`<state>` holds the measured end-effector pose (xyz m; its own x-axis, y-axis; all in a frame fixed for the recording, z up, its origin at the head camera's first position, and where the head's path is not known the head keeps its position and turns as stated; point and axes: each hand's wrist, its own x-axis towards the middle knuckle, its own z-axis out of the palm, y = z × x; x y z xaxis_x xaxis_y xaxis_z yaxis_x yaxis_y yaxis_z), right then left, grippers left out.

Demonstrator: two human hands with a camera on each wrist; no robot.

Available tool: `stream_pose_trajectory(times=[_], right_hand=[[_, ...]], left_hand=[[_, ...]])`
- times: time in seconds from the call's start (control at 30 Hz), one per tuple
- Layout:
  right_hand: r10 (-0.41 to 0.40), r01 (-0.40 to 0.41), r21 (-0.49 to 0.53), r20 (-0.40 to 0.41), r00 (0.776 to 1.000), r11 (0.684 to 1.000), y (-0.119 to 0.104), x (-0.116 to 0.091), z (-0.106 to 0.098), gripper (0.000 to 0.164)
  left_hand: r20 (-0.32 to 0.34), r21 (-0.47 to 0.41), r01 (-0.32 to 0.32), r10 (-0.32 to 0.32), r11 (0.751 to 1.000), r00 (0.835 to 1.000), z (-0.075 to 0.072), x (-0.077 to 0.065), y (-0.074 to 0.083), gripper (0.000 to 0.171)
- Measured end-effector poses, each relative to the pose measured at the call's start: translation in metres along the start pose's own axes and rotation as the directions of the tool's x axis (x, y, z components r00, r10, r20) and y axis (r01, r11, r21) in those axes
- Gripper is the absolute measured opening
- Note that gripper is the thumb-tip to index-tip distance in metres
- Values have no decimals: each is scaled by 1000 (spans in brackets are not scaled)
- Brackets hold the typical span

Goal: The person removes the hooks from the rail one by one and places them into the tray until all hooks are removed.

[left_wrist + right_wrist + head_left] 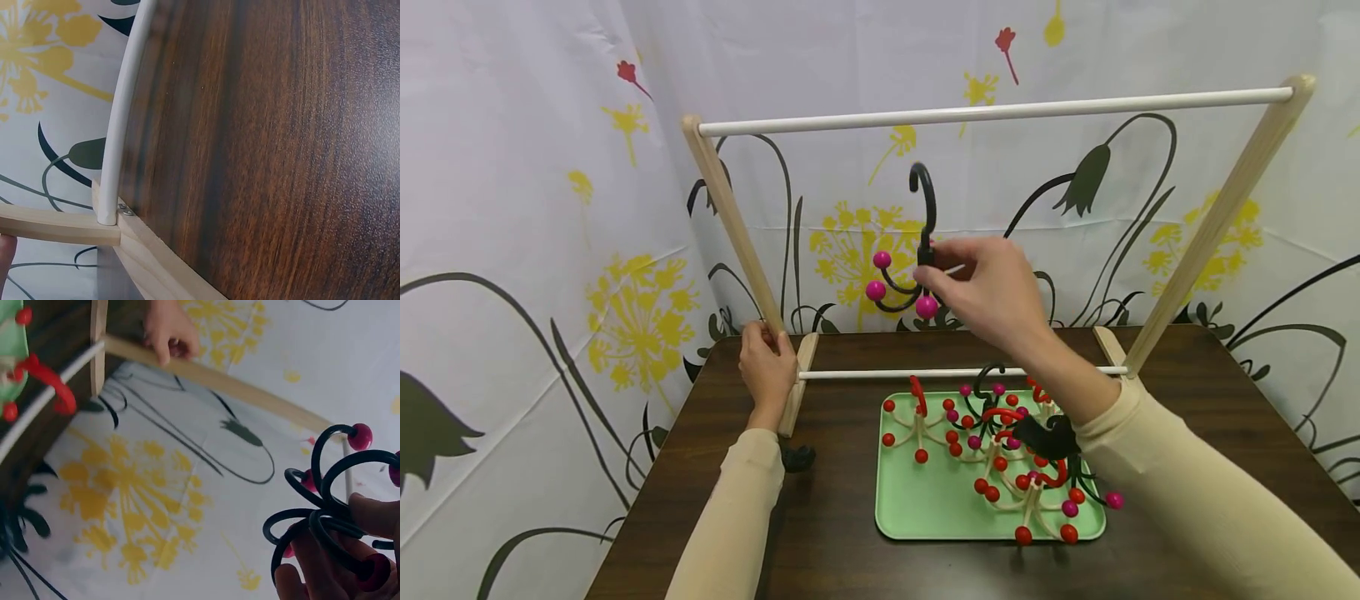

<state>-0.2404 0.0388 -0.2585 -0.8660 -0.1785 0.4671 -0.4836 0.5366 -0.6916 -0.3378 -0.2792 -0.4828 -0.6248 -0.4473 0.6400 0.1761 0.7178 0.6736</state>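
Observation:
My right hand pinches the stem of a black multi-arm hook hanger with pink ball tips, its hook pointing up. It hangs in the air below the white top rail of a wooden rack, apart from the rail. In the right wrist view the curved black arms fan out around the fingers. My left hand grips the rack's left wooden post near its foot. On a green tray lie several similar hangers, cream ones with red balls and black ones with pink balls.
A white lower rod joins the rack's feet behind the tray. The right post leans outward. A small black object lies beside the left forearm on the dark wooden table. A patterned curtain hangs behind.

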Motion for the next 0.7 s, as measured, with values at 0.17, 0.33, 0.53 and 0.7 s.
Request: stream_pose_trajectory(times=[0.17, 0.33, 0.53, 0.7], right_hand=[[90, -91, 21, 29, 996, 996, 20, -49, 16, 30], [196, -205, 52, 142, 970, 977, 41, -91, 37, 15], [280, -296, 32, 236, 930, 955, 60, -128, 60, 15], [280, -300, 32, 275, 920, 953, 73, -150, 72, 17]], left_hand=[[-9, -3, -12, 12, 1000, 1000, 1, 0, 1, 17], [-13, -1, -18, 18, 1000, 1000, 0, 0, 0, 17], [-10, 8, -5, 5, 1000, 1000, 0, 1, 0, 16], [-2, 9, 2, -2, 1000, 1000, 1, 0, 0, 16]])
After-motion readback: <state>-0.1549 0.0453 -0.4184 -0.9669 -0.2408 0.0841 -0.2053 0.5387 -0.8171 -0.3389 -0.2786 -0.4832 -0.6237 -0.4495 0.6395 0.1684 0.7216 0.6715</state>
